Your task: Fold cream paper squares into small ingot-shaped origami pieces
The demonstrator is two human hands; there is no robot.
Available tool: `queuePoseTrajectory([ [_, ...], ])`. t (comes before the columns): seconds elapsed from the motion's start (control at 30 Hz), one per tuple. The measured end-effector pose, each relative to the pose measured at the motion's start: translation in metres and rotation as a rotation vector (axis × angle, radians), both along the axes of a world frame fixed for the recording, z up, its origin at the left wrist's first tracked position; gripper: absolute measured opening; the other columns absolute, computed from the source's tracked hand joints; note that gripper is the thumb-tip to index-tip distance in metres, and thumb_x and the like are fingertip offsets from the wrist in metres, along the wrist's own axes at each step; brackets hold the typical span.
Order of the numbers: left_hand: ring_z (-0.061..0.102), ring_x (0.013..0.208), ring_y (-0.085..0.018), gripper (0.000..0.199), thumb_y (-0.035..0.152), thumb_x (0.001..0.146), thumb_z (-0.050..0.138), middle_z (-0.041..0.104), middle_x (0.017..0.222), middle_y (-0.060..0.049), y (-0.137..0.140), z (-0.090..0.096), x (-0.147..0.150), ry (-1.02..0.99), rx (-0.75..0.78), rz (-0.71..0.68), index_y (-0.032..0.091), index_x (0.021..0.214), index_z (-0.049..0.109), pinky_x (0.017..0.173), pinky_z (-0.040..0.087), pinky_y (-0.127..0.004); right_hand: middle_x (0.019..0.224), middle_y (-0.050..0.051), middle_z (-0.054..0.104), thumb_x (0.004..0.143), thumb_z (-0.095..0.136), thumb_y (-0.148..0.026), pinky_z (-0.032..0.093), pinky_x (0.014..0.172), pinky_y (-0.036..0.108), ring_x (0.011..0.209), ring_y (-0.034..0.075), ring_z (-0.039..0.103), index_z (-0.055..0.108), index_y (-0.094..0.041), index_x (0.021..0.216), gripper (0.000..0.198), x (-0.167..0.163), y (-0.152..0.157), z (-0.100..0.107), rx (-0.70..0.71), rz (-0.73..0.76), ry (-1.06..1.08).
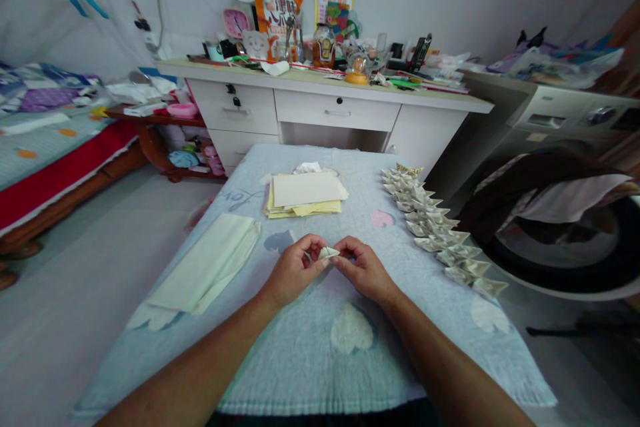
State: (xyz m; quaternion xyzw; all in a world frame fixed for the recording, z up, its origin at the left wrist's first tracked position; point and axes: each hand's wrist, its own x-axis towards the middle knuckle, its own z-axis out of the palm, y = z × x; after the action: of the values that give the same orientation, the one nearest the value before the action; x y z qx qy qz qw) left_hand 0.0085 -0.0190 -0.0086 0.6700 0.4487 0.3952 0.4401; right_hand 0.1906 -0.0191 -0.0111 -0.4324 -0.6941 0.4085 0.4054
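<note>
Between my two hands is a small folded piece of white paper [328,253], pointed at its right end. My left hand [296,268] pinches its left side between thumb and fingers. The right tip of the paper is pinched by my right hand [364,268]. Both hands are over the middle of a table covered with a pale blue cloth [300,360]. To the right, folded paper boats [433,220] stand in a long slanting cluster. Beyond my hands lies a stack of cream and yellow paper sheets [307,190].
A folded pale green cloth or large sheet [205,263] lies at the left. Crumpled white paper [307,167] sits behind the stack. A white desk [330,110] full of jars and packets stands beyond the table, with a washing machine [560,120] at the right and a bed [55,140] at the left.
</note>
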Motion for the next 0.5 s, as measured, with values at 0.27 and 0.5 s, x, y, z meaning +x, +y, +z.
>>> queuePoseTrajectory([
  [0.27,0.056,0.076,-0.014,0.034,0.016,0.073,0.064,0.062,0.087,-0.001,-0.0012,-0.001,-0.0006,0.165,0.205,0.063,0.02,0.107,0.06,0.069,0.045,-0.024,0.069,-0.003,0.05,0.078,0.064,-0.039,0.036,0.061,0.023,0.064,0.011,0.045,0.055,-0.019,0.083,0.023,-0.003,-0.0002,0.0003,-0.183,0.035,0.22],
  [0.5,0.056,0.089,-0.017,0.024,0.011,0.076,0.061,0.059,0.095,-0.003,-0.0056,0.0006,0.0013,0.321,0.452,0.054,0.02,0.098,0.057,0.079,0.048,-0.028,0.063,-0.004,0.047,0.078,0.061,-0.037,0.032,0.056,0.023,0.058,0.01,0.04,0.053,-0.018,0.072,0.022,-0.003,0.0019,-0.0042,-0.211,-0.029,0.185],
])
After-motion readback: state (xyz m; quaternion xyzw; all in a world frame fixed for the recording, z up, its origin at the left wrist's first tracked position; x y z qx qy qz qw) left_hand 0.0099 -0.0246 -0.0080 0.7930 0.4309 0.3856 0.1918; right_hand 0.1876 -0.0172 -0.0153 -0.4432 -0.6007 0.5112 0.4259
